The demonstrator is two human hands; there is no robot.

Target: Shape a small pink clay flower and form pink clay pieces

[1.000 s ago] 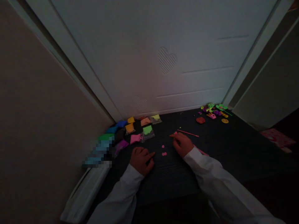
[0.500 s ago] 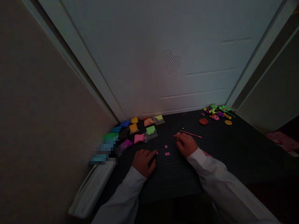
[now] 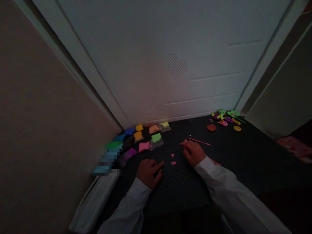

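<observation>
My left hand (image 3: 149, 174) rests low over the dark tabletop, index finger stretched out and thumb apart. Its fingertip is down on the table; whether a small pink piece lies under it I cannot tell. Just right of that fingertip are small flat pink discs: a single disc (image 3: 172, 155) and a touching pair (image 3: 174, 163). My right hand (image 3: 194, 153) lies farther right, index finger extended left and the other fingers bent. A small pink clay piece (image 3: 185, 141) shows right behind that finger, and no held thing is visible. Beyond it lies a thin pink stick tool (image 3: 198, 141).
Bags of coloured clay, among them a pink bag (image 3: 144, 147) and a green one (image 3: 156, 138), line the left back. A red lump (image 3: 211, 127) and colourful small figures (image 3: 229, 120) sit at the back right. A white case (image 3: 95, 201) stands front left against the wall.
The view has shifted slightly. The tiny pink disc that showed at my left fingertip is no longer distinct from it. Both hands stay nearly in place.
</observation>
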